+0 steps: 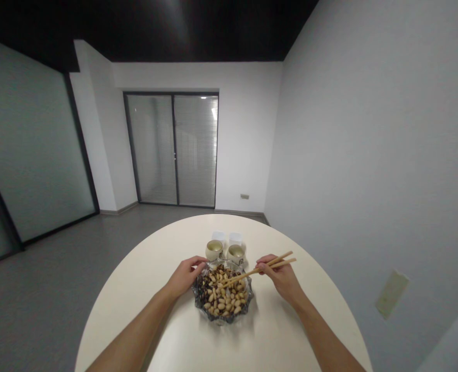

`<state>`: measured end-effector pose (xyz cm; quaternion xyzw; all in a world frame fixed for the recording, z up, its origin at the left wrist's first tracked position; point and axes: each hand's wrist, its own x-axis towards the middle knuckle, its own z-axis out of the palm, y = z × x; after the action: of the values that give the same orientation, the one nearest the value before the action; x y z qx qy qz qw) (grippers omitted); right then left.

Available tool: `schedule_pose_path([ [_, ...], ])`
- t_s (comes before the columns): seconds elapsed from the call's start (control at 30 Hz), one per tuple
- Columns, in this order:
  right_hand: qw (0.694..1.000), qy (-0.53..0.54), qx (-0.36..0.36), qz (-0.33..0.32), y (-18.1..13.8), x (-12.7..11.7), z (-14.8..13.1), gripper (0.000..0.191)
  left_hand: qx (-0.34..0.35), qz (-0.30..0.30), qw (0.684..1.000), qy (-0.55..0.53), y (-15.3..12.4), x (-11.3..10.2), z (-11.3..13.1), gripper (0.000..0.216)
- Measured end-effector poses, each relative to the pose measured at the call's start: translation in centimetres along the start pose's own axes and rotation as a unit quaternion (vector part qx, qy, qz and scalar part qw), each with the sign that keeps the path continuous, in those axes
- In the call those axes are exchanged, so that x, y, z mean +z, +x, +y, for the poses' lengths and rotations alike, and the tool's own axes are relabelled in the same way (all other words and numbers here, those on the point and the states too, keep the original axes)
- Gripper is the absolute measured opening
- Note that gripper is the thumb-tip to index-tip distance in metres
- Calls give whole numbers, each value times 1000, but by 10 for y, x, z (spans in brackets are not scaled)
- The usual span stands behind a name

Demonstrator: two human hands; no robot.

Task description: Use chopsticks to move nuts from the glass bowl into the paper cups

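My left hand (184, 276) grips the rim of a clear, scalloped glass bowl (225, 320) at its upper left edge. Pale nuts in shells (223, 306), which look like pistachios, fill much of the bowl, mixed with dark seeds (203, 290) mostly along its left and back. In my right hand (279, 279), just right of the bowl, is a pair of wooden chopsticks (248, 274). Their tips reach down among the nuts near the bowl's middle; whether a nut is pinched between them, I cannot tell.
Two small pale cups, a left one (214, 251) and a right one (235, 254), stand right behind the bowl. Behind these are two small whitish containers (235, 237). Everything rests on a round cream table (190, 341). A white wall (368, 155) runs close along the right.
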<state>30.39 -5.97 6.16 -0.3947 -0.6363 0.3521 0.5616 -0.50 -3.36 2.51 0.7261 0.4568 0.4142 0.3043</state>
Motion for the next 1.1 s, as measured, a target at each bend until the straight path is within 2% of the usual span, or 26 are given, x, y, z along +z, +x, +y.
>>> schedule_pose_path([
  [0.2, 1000, -28, 7, -1, -1, 0, 0, 43, -4, 7, 1000, -4, 0, 0, 1, 34],
  [0.43, 1000, -26, -7, -9, -1, -2, 9, 35, -4, 2, 1000, -7, 1, 2, -1, 34],
  [1.1, 997, -49, -31, 44, 5, -9, 16, 42, -2, 6, 1000, -17, 1, 2, -6, 36],
])
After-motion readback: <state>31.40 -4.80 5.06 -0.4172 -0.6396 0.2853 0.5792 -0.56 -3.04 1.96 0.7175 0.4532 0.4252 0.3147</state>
